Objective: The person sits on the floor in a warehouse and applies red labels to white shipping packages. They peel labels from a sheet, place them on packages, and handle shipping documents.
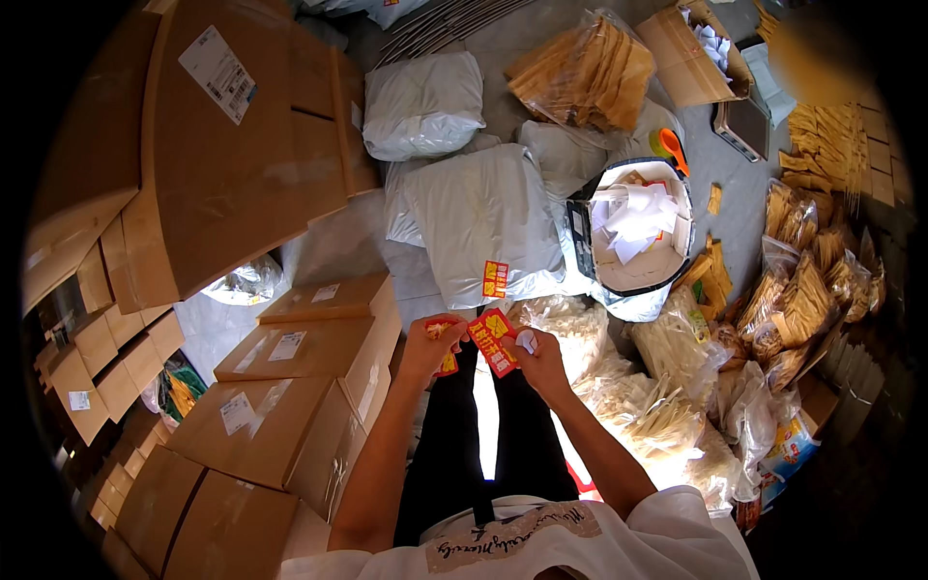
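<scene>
In front of my legs, my left hand grips red and yellow labels, partly hidden by the fingers. My right hand pinches a single red and yellow label that bears printed writing. A scrap of white paper shows at the fingers of that same hand. Just beyond both hands lies a large grey-white plastic mailing bag, with a similar red and yellow label stuck near its close edge.
Cardboard boxes are stacked on the left. A lined bin holds white paper scraps; an orange-handled tape dispenser is behind it. Bags of pale dried strips crowd the right. Another mailing bag lies farther back.
</scene>
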Demonstrator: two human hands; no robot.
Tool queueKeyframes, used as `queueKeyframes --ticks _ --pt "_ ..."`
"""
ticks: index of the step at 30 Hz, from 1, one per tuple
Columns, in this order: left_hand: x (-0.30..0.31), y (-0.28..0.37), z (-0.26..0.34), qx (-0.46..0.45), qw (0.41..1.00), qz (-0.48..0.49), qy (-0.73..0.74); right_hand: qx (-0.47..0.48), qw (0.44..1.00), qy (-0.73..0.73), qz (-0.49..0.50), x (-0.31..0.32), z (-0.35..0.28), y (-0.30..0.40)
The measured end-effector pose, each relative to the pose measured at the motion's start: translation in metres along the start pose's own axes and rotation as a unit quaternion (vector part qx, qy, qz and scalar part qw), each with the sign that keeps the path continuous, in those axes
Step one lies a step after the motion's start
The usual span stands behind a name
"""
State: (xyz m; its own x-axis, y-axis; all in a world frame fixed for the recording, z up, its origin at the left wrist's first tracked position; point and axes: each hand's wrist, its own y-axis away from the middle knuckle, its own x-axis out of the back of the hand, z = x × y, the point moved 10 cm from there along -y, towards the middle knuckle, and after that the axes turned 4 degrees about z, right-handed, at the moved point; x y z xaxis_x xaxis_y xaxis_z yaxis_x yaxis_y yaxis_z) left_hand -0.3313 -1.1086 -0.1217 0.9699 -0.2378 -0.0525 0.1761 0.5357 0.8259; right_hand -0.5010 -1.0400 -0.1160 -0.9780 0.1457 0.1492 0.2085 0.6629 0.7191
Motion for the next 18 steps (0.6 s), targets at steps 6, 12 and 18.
queueKeyframes --ticks 6,12,18 --pt "-0.001 -0.005 -0.001 -0.029 0.998 -0.017 -0.044 0.013 1.000 -0.005 -0.010 -0.001 -0.006 -0.002" --pt "-0.001 -0.005 0.000 -0.034 0.999 -0.012 -0.026 0.103 0.985 0.112 0.087 0.017 -0.039 -0.003" --pt "0.007 -0.005 -0.010 -0.037 0.997 0.074 -0.008 0.258 0.916 0.281 0.126 0.012 -0.103 0.004"
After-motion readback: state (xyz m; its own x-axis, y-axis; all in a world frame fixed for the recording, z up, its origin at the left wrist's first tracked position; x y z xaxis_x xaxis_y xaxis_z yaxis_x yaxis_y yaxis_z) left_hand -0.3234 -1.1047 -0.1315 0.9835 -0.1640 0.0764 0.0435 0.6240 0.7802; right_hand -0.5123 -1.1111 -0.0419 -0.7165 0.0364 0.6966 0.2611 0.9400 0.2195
